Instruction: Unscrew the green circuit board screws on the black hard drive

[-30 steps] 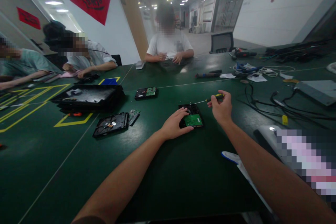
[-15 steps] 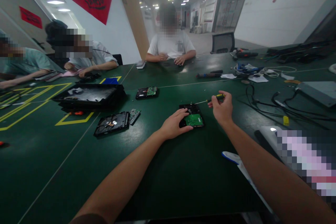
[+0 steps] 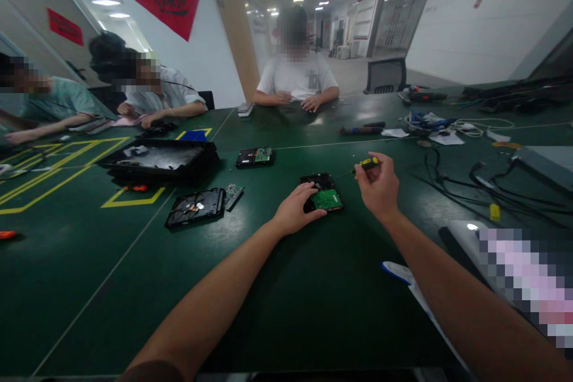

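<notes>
A black hard drive point(image 3: 329, 199) with a green circuit board lies on the table in front of me. My left hand point(image 3: 298, 208) grips its left side, fingers over the upper face and thumb along the near edge. To the right of the drive, my right hand point(image 3: 380, 187) is closed around a screwdriver point(image 3: 369, 163) with a yellow and black handle. Its thin shaft points left toward the drive's far right corner, and the tip seems slightly apart from it. Part of the drive is hidden under my left fingers.
Left of the drive lie an opened drive point(image 3: 197, 208), a loose circuit board point(image 3: 233, 196), another hard drive point(image 3: 255, 157) and a black tray point(image 3: 156, 161). Cables point(image 3: 465, 182) and a grey metal box point(image 3: 548, 161) are at right. A person point(image 3: 298, 80) sits opposite; others sit at left.
The hard drive has shifted a little left and turned slightly under my left hand. The screwdriver's tip is now farther from the drive. The whole view has swung slightly left.
</notes>
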Motion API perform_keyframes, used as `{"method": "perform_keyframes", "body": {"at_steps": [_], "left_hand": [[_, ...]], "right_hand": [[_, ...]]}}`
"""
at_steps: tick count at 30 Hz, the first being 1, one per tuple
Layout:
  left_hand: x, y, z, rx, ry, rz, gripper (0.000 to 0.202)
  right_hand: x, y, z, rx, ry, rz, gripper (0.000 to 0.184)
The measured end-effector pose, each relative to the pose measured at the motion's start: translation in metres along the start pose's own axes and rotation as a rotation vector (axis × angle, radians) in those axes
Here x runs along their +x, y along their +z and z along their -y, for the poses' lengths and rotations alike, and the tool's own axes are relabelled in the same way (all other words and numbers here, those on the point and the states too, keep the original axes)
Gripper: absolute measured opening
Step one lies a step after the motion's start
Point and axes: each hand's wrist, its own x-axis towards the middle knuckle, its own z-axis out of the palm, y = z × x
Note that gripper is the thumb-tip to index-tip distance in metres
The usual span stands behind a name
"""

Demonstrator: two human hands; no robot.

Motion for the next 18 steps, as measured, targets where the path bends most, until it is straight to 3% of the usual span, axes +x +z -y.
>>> {"method": "perform_keyframes", "body": {"at_steps": [5, 13, 18], "left_hand": [[0.0, 0.0, -0.001, -0.028, -0.017, -0.019, 0.068], [0.002, 0.0, 0.001, -0.076, 0.023, -0.062, 0.064], [0.002, 0.0, 0.001, -0.079, 0.03, -0.07, 0.062]], "right_hand": [[-0.008, 0.005, 0.017, 0.069, -0.079, 0.086, 0.048], [-0.013, 0.016, 0.022, 0.091, -0.101, 0.235, 0.066], [-0.016, 0.015, 0.021, 0.05, -0.109, 0.166, 0.067]]}}
